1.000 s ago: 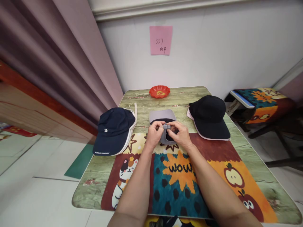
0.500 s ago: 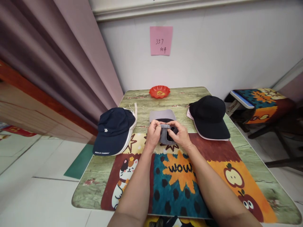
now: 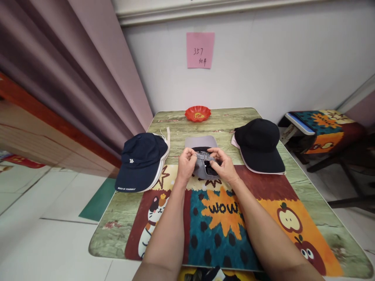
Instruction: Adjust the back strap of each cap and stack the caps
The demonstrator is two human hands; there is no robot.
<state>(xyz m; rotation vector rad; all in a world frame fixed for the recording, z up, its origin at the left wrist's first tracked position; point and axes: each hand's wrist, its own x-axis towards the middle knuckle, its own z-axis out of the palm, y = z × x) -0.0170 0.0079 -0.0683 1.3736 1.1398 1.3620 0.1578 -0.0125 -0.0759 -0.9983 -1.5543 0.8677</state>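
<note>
A grey cap (image 3: 200,171) lies at the middle of the table, its lilac-grey brim pointing toward the wall and its back opening toward me. My left hand (image 3: 187,163) pinches the left end of the cap's back strap (image 3: 204,157). On the strap's right side, my right hand (image 3: 224,164) grips it between thumb and fingers. A small buckle shows between the two hands. To the left, a navy cap (image 3: 142,150) rests on paler caps. A black cap (image 3: 259,136) sits at the right over a pinkish one.
A red scalloped dish (image 3: 197,113) stands at the table's far edge. Beneath my arms lies a colourful mat (image 3: 216,249) on the wood-patterned table (image 3: 111,234). A curtain hangs at the left; a stool with a similar mat is at the right.
My left hand has shifted slightly left and down along the strap. More of the strap and its buckle shows between my hands, and the strap slants a little.
</note>
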